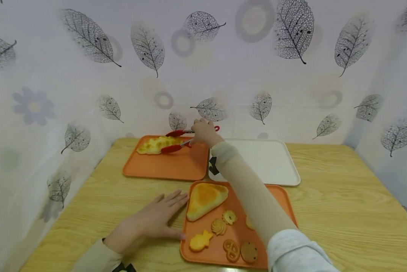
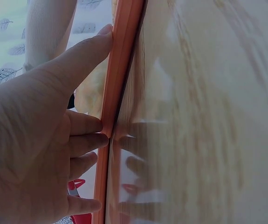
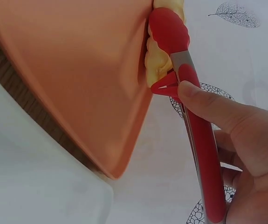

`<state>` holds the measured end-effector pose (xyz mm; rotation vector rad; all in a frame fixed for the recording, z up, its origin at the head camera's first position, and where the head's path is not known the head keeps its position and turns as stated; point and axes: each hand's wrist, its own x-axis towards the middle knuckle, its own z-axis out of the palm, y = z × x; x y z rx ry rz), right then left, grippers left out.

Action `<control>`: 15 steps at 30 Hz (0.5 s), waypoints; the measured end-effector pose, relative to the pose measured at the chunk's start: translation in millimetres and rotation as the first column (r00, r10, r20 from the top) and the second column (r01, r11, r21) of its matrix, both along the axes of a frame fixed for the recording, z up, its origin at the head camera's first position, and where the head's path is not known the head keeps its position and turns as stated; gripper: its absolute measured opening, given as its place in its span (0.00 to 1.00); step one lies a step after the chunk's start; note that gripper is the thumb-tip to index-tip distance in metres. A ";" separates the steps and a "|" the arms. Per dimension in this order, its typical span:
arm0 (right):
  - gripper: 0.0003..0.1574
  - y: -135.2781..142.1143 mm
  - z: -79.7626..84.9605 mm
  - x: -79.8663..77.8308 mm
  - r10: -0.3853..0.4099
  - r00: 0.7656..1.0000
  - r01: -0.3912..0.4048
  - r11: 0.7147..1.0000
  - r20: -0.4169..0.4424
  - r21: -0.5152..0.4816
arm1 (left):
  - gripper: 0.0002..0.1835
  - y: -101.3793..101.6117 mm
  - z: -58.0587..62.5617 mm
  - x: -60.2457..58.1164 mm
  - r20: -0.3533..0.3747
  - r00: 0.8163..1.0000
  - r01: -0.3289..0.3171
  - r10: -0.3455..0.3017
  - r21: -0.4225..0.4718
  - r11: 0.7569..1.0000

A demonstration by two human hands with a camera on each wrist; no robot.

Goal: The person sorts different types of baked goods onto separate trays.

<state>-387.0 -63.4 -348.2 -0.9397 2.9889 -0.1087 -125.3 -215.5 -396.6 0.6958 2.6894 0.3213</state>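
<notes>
My right hand [image 1: 203, 132] grips a pair of red tongs [image 3: 208, 172], its thumb on one arm. The red tips of the tongs lie on either side of the right end of a long yellow braided bread [image 1: 152, 145]. That bread lies along the back of the far orange tray [image 1: 166, 166]. Fingers spread, my left hand [image 1: 157, 217] touches the left rim of the near orange tray [image 2: 120, 56] with its fingertips and thumb. On this tray sit a triangular bread [image 1: 206, 198], a fish-shaped cookie [image 1: 201, 241], a pretzel [image 1: 231, 250] and several other cookies, partly hidden by my right forearm.
A white tray [image 1: 264, 160] stands right of the far orange tray, beneath my right forearm. All three trays are on a wooden table [image 1: 339, 204]. Behind it hangs a pale cloth [image 1: 224, 75] printed with leaves.
</notes>
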 end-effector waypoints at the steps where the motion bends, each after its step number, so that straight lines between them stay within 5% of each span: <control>1: 0.36 -0.4 0.4 0.9 -0.002 1.000 0.002 1.000 0.003 0.001 | 0.58 0.0 -0.4 -0.1 0.000 1.000 -0.001 0.001 -0.002 1.000; 15: 0.42 5.6 5.5 2.3 -0.010 1.000 0.010 1.000 -0.004 0.008 | 0.58 2.3 0.5 0.4 -0.005 1.000 -0.002 0.002 -0.001 1.000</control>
